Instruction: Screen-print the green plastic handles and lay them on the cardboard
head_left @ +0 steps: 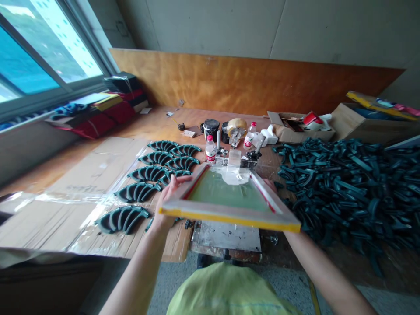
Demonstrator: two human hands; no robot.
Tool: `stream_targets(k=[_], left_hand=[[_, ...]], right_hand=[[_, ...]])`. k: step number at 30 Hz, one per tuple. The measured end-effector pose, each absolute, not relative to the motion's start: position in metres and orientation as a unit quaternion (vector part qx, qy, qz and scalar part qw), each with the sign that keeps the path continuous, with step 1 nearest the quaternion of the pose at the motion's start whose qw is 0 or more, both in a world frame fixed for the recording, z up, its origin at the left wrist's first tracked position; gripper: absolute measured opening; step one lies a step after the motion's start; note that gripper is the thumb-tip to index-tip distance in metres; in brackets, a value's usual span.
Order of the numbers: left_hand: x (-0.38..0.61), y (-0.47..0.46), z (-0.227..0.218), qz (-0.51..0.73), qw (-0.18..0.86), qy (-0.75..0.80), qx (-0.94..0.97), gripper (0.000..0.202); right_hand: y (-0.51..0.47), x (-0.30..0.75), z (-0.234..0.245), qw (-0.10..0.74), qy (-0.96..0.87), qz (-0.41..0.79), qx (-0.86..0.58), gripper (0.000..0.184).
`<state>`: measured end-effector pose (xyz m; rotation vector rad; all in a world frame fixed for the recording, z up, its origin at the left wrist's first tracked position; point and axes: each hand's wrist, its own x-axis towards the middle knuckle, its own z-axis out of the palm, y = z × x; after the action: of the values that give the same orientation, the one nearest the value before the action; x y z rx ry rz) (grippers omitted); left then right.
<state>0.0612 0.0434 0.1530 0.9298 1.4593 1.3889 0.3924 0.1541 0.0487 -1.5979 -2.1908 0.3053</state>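
**Screen-printing frame [226, 194] held up in both hands above the counter**

The frame is off the steel plate [228, 236] of the press and hangs just above it, tilted so its green mesh faces the person. Yellow tape runs along its near edge and red tape lines the inside of its rails. A pale, glossy patch lies at the far end of the mesh; it could be ink or film, the picture does not settle which.

The left hand [170, 197] has a firm grip around the left rail, its fingers curled over the top. The right hand [271, 184] is mostly hidden behind the right rail, with only its fingertips showing, and appears closed on the frame.

Beyond the frame, a black clamp [252, 155] sits at the back of the press, near a water bottle [210, 151]. Further back stand a black ink tin [211, 129] and a roll of tape [236, 127].

To the left, rows of dark green curved plastic pieces [138, 192] lie on a cardboard sheet [98, 175] under clear plastic. To the right, a large heap of similar dark green pieces [348, 183] covers the counter [157, 122], with a cardboard box [295, 127] behind it.
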Motion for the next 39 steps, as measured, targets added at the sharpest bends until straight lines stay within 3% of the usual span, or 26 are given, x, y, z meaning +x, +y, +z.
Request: stream_targets(k=[5,8,11,14,21,27,33,36,39], left_hand=[[0.056,0.003,0.074,0.437,0.529,0.649,0.329,0.079],[0.059,0.001,0.027,0.418,0.505,0.68,0.327,0.089],[0.058,0.005,0.002,0.406,0.501,0.682,0.344,0.083],[0.054,0.005,-0.004,0.4,0.506,0.677,0.356,0.076],[0.057,0.001,-0.004,0.419,0.517,0.662,0.346,0.069],[0.059,0.001,0.002,0.411,0.509,0.672,0.346,0.069],[0.062,0.001,0.007,0.419,0.508,0.673,0.336,0.072],[0.061,0.001,0.004,0.422,0.506,0.673,0.337,0.072],[0.06,0.001,0.001,0.419,0.492,0.681,0.345,0.07]], right_hand=[[0.2,0.367,0.087,0.3,-0.816,0.064,-0.491,0.047],[0.214,0.327,0.095,0.214,-0.86,0.045,-0.462,0.053],[0.218,0.305,0.096,0.091,-0.874,0.069,-0.473,0.031],[0.214,0.308,0.095,0.034,-0.87,0.081,-0.485,0.017],[0.188,0.318,0.078,0.045,-0.843,0.007,-0.536,0.013],[0.15,0.321,0.066,0.054,-0.912,0.049,-0.404,0.017],[0.157,0.346,0.087,0.05,-0.953,0.09,-0.285,0.017],[0.166,0.338,0.087,0.091,-0.935,0.092,-0.332,0.013],[0.155,0.328,0.069,0.143,-0.922,0.056,-0.355,0.021]])
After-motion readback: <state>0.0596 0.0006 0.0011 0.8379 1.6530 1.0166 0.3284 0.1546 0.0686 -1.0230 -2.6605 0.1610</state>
